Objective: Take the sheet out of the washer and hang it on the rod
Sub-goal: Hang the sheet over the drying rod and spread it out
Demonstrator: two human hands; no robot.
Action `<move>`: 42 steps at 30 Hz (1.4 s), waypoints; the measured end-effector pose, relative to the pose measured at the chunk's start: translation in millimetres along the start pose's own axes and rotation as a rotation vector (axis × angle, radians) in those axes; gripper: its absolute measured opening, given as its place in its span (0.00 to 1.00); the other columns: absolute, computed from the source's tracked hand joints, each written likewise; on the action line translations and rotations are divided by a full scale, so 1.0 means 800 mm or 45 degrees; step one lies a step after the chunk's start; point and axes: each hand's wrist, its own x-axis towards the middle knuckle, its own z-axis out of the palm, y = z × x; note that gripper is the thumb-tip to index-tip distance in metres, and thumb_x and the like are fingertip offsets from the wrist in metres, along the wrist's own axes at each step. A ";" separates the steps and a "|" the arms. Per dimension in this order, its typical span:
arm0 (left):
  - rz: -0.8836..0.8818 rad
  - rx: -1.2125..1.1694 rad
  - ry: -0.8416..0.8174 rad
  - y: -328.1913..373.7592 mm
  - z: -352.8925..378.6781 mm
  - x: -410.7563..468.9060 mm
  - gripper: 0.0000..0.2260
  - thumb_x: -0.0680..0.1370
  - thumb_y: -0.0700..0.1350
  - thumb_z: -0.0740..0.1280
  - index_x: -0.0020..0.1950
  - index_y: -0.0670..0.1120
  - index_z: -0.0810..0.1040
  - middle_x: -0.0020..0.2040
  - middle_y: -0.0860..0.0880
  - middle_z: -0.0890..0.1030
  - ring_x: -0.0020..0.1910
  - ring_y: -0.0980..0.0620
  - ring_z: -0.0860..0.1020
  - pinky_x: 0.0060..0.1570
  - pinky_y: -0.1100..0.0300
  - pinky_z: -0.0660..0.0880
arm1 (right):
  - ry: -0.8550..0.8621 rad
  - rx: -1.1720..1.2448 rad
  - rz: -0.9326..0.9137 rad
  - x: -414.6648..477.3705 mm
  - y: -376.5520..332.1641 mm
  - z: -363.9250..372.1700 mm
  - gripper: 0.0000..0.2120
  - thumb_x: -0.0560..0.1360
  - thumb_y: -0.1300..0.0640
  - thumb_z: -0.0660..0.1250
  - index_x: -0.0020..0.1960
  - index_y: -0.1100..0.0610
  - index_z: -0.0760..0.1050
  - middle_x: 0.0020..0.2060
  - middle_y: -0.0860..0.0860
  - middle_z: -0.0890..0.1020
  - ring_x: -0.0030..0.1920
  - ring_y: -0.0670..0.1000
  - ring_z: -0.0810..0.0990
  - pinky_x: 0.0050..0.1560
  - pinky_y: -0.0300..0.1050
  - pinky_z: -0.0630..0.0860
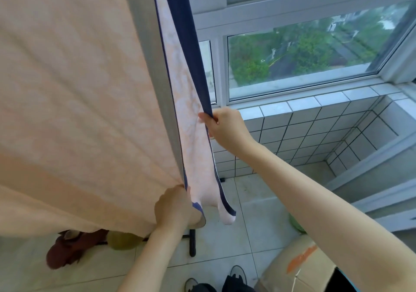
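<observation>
The peach sheet (74, 102) hangs down across the whole left half of the frame, its navy-edged border falling through the centre. At lower centre the left hand (174, 208) is closed tight around a bunched lower corner of it. Higher, at mid-frame, the right hand (225, 126) pinches the dark border between thumb and fingers. A cardboard box (292, 267) at lower right bears orange print, too blurred to read.

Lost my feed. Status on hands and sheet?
Left hand grips sheet low; right hand pinches its navy edge. Sheet hanging. Nothing in the way.
</observation>
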 end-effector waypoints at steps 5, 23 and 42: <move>-0.068 0.020 -0.251 -0.001 0.045 0.013 0.07 0.79 0.48 0.63 0.46 0.46 0.76 0.46 0.47 0.80 0.45 0.48 0.79 0.48 0.58 0.75 | 0.110 0.195 -0.116 0.011 -0.042 -0.024 0.18 0.80 0.54 0.62 0.35 0.63 0.77 0.26 0.49 0.81 0.24 0.46 0.79 0.34 0.43 0.78; 0.237 -0.369 0.660 0.027 -0.028 0.001 0.21 0.79 0.56 0.63 0.28 0.54 0.63 0.22 0.58 0.66 0.21 0.59 0.66 0.25 0.65 0.56 | -0.217 0.334 0.001 -0.018 -0.009 -0.003 0.09 0.79 0.57 0.63 0.47 0.60 0.80 0.33 0.47 0.83 0.33 0.48 0.83 0.37 0.38 0.76; 0.071 -0.401 0.294 0.030 0.047 0.025 0.23 0.81 0.59 0.57 0.32 0.46 0.72 0.28 0.49 0.76 0.29 0.48 0.76 0.32 0.53 0.74 | 0.076 0.437 -0.154 -0.036 -0.024 -0.014 0.08 0.77 0.61 0.65 0.53 0.57 0.81 0.35 0.46 0.82 0.35 0.44 0.78 0.42 0.43 0.78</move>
